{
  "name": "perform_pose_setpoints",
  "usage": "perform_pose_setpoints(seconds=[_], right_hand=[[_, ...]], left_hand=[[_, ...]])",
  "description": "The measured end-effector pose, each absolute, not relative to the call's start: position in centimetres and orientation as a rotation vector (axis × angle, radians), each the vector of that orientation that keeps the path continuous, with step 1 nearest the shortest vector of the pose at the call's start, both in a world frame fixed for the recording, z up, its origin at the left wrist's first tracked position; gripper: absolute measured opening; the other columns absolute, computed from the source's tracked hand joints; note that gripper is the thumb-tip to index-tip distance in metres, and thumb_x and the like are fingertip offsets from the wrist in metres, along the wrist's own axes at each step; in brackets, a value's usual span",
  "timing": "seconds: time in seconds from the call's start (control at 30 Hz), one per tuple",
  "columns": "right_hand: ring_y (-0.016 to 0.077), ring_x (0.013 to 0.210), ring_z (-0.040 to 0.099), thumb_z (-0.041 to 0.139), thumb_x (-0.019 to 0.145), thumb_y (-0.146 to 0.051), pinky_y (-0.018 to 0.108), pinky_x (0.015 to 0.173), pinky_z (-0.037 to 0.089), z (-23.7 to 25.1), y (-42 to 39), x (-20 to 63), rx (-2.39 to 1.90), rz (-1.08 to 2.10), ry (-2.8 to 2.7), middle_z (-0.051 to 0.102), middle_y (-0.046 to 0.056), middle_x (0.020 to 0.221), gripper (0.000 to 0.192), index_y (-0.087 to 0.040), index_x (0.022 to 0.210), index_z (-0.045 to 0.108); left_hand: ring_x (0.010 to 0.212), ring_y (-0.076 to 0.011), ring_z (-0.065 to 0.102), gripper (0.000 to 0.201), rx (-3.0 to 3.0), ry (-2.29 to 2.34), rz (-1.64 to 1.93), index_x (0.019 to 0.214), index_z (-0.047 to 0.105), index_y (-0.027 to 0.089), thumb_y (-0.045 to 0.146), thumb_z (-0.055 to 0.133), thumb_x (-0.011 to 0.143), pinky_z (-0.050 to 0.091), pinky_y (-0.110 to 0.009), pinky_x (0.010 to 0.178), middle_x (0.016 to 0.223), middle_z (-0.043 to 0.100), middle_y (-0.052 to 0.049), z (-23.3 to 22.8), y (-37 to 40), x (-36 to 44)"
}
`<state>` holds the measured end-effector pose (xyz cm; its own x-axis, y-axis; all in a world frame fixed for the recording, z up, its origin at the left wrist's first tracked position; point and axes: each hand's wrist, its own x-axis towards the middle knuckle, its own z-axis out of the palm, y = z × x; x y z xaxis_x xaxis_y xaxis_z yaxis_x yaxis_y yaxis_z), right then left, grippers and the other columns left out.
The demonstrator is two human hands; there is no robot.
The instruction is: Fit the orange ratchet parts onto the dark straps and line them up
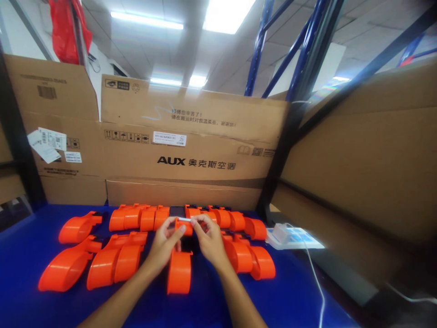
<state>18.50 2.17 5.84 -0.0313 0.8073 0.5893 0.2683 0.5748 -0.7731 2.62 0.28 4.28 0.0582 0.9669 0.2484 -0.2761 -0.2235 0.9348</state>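
Note:
My left hand (166, 240) grips an orange plastic ring-like piece (183, 228), thumb across its front. A narrow white strip (185, 219) lies along the top of that piece. The fingertips of my right hand (209, 238) pinch together at the strip's right end. Just below my hands, another orange cup-like piece (179, 273) stands on the blue table surface (150, 310). Similar orange pieces sit to both sides, among them a left group (103, 266) and a right group (241, 255); several have a short handle-like arm. My left fingers are partly hidden behind the held piece.
Behind the table rises a printed cardboard wall (191, 168). A small dark rectangular object (177, 211) lies at the back. At the right edge, a white power strip (297, 238) carries a plug and a white cable (316, 278). A dark post (280, 157) stands beside it.

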Motion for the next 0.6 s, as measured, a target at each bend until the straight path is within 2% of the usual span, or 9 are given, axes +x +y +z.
perform_pose_setpoints(seconds=[0.27, 0.4, 0.6], right_hand=[[0.0184, 0.073, 0.058, 0.064, 0.086, -0.048, 0.028, 0.068, 0.045, 6.3, 1.9, 18.4, -0.931, 0.666, -1.475, 0.067, 0.003, 0.08, 0.032, -0.016, 0.087, 0.07], [0.0205, 0.078, 0.06, 0.064, 0.085, -0.048, 0.03, 0.074, 0.047, 6.4, 2.3, 19.2, -0.915, 0.631, -1.41, 0.068, 0.004, 0.082, 0.032, -0.016, 0.09, 0.069], [0.0214, 0.081, 0.06, 0.06, 0.086, -0.036, 0.032, 0.075, 0.046, 6.2, 2.8, 20.4, -1.031, 0.358, -1.418, 0.068, 0.006, 0.084, 0.02, -0.017, 0.086, 0.068]], left_hand=[[0.04, -0.0099, 0.048, 0.057, 1.225, 0.842, 1.444, 0.118, 0.054, 0.019, 0.051, 0.073, 0.075, 0.034, -0.02, 0.043, 0.054, 0.058, 0.005, 4.8, 0.3, 2.1], [0.041, -0.0107, 0.049, 0.057, 1.155, 0.849, 1.502, 0.116, 0.056, 0.02, 0.051, 0.076, 0.072, 0.036, -0.02, 0.045, 0.051, 0.056, 0.006, 4.7, 0.7, 1.6], [0.042, -0.0116, 0.053, 0.046, 0.812, 0.782, 1.609, 0.092, 0.061, 0.021, 0.054, 0.079, 0.066, 0.04, -0.022, 0.045, 0.053, 0.056, 0.005, 4.9, 1.8, 0.3]])
